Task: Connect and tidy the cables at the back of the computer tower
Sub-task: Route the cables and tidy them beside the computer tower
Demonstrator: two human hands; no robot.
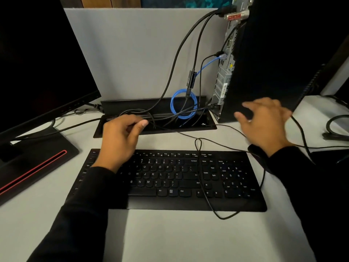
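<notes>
Computer tower (268, 59) upper right, rear ports facing left, black cables (186, 42) and blue cable (182, 103) plugged in, drooping to centre desk tray (151, 129). Keyboard (170, 178) lower centre. Left hand (120, 137) pinches thin black cable. Right hand (264, 120) fingers spread, grasping nothing, near tower base.

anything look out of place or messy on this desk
Yes. A thin black cable lies looped across the keyboard, crossing the keys and curling past its front edge. The left hand grips black cables by the open desk cable tray, where a blue cable coil sits tangled with others.
</notes>
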